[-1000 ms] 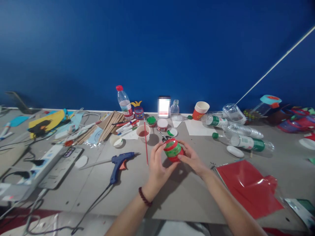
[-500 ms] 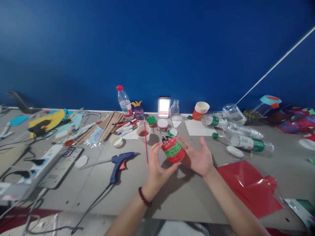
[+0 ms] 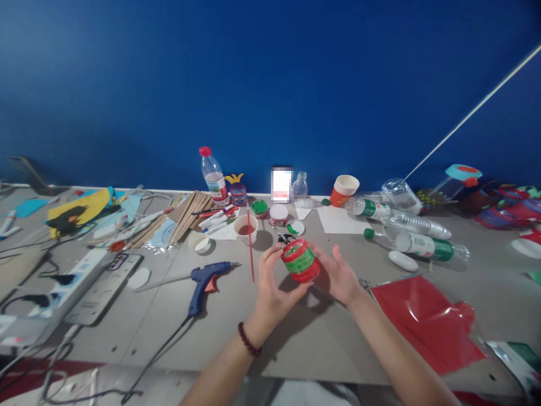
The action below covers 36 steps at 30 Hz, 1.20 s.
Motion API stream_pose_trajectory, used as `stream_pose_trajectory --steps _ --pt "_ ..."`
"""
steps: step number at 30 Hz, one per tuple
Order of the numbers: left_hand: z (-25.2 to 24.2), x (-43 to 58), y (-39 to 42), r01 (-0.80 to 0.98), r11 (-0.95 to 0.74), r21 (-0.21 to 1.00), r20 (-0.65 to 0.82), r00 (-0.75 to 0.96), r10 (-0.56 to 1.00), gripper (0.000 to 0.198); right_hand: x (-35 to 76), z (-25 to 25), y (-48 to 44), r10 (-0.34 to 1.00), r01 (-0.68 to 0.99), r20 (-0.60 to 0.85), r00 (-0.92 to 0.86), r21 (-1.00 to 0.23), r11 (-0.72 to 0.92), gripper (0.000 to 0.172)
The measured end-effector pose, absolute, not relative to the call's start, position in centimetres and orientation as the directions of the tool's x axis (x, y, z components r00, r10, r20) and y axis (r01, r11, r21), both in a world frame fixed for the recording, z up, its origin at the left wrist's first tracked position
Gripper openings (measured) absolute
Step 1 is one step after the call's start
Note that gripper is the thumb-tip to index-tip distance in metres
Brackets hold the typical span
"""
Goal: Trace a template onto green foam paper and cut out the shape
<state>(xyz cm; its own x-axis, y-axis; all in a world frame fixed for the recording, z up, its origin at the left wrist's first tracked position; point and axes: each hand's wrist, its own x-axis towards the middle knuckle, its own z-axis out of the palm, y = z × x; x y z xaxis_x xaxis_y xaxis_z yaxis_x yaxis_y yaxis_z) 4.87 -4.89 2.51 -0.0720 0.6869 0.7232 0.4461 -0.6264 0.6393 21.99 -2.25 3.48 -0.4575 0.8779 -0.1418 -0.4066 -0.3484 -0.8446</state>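
Note:
A small round plastic cup [image 3: 301,261], painted red with a green band round its middle, is held above the table. My left hand [image 3: 274,282] grips it, thumb under its base and fingers along its left side. My right hand [image 3: 340,279] is just right of the cup, thumb raised and fingers stretched towards its far side. Their tips are partly hidden, and I cannot tell whether they touch it. Behind the cup, a pair of dark-handled scissors [image 3: 284,239] is partly covered. A red paintbrush [image 3: 250,248] leans on a paper cup of brownish water [image 3: 245,231].
A blue glue gun [image 3: 205,285] with its cord lies left of my hands. Red sheets [image 3: 426,324] lie to the right, below several plastic bottles [image 3: 426,246]. Paint pots [image 3: 260,208], markers [image 3: 220,217] and wooden sticks [image 3: 190,217] stand or lie further back. A power strip [image 3: 71,287] is far left.
The painted cup has turned a little, so its open top now faces more towards me. My right hand has moved left, closer to the cup, its fingers now partly behind it.

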Motion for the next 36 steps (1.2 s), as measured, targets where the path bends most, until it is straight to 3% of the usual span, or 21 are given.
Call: stream_pose_trajectory --steps 12,16,19,24,29,32,36 --pt "1.6 5.0 -4.8 0.444 -0.619 0.648 0.7 -0.027 0.714 0.069 21.4 3.3 -2.7 0.905 -0.361 -0.132 -0.404 -0.886 -0.29 0.066" --pt "1.5 4.8 -4.9 0.521 -0.613 0.594 0.695 0.051 0.717 0.075 21.2 2.7 -2.6 0.922 -0.284 -0.089 -0.376 -0.936 -0.206 0.08" --pt "1.5 4.7 -4.9 0.595 -0.592 0.544 0.681 0.099 0.726 0.07 20.8 2.2 -2.7 0.957 -0.158 -0.024 -0.288 -0.985 -0.072 0.09" --pt "1.3 4.7 -4.7 0.685 -0.58 0.442 0.716 0.121 0.688 0.066 20.6 1.8 -2.8 0.969 -0.101 0.121 -0.216 -0.99 0.101 0.092" --pt "1.7 4.6 -4.6 0.684 -0.554 0.475 0.704 0.083 0.706 0.066 20.6 1.9 -2.5 0.966 -0.216 0.056 -0.252 -0.976 0.001 0.084" --pt "1.9 4.7 -4.7 0.667 -0.556 0.495 0.701 0.071 0.709 0.066 20.5 2.0 -2.5 0.967 -0.241 -0.01 -0.254 -0.968 -0.073 0.09" --pt "1.6 4.7 -4.7 0.649 -0.555 0.521 0.688 0.066 0.723 0.066 20.1 2.3 -2.7 0.985 -0.215 0.009 -0.174 -0.976 -0.029 0.098"
